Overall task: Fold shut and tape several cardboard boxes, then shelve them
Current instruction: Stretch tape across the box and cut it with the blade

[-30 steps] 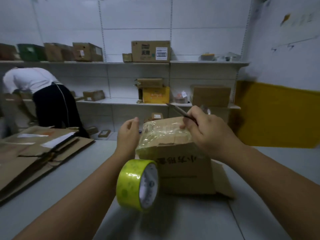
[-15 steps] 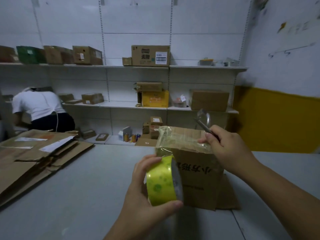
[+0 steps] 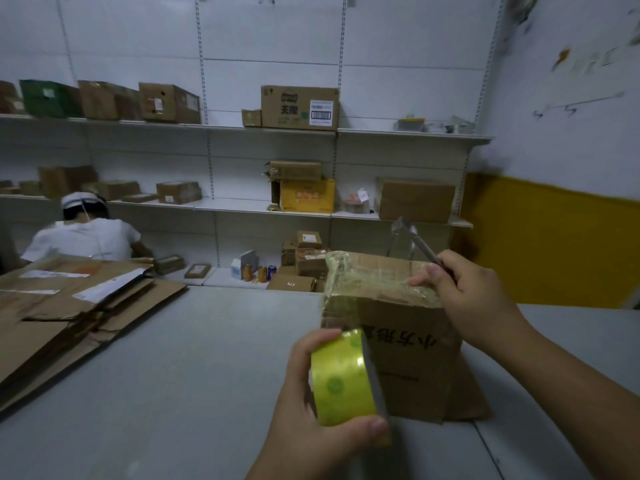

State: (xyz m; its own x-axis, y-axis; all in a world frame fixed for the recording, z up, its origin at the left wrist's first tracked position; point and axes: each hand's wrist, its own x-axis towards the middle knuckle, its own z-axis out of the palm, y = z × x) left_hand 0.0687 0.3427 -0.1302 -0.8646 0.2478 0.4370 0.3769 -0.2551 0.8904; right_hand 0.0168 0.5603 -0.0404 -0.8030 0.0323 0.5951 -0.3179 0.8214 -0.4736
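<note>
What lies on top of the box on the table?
Shiny tape crosses the closed top of the box and runs down toward the roll in the left hand. The right hand, gripping a thin tool, presses the tape. The contents are hidden.

A brown cardboard box (image 3: 412, 344) with black printed characters stands upright on the table (image 3: 173, 375), right of centre, flaps shut under glossy tape (image 3: 377, 287). The left hand (image 3: 308, 414) holds a yellow-green tape roll (image 3: 341, 379) on edge at its lower left.
</note>
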